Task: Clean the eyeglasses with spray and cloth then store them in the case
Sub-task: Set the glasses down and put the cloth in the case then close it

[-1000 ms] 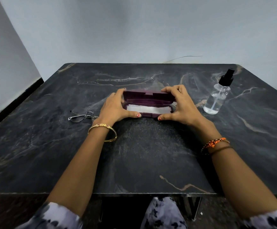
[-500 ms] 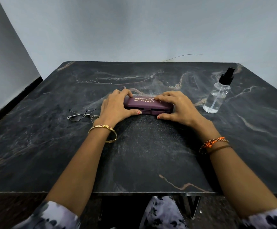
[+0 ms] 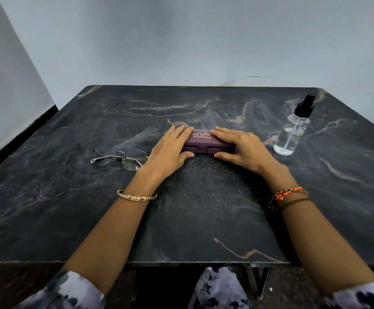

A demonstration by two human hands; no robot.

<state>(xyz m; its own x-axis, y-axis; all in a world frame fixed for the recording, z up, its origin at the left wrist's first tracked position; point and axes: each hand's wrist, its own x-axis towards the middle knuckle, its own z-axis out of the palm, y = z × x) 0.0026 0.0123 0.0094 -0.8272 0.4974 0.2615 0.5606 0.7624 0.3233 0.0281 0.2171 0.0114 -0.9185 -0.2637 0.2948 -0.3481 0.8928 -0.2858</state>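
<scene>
A maroon eyeglass case (image 3: pixel 203 142) with gold lettering lies closed at the middle of the dark marble table (image 3: pixel 195 208). My left hand (image 3: pixel 169 150) lies flat over its left end, thumb at the front edge. My right hand (image 3: pixel 241 147) lies flat over its right end, thumb also at the front. Thin metal-framed eyeglasses (image 3: pixel 119 157) lie on the table just left of my left hand, apart from the case. A clear spray bottle (image 3: pixel 293 132) with a black nozzle stands upright to the right of the case. No cloth is visible.
The table backs onto a pale wall. Its front edge runs near my lap, and its left edge drops to the floor by a dark skirting. Bracelets sit on both wrists.
One second ago the case stood open with a white cloth inside. The lid came down, and both hands now lie flatter on the closed case.
</scene>
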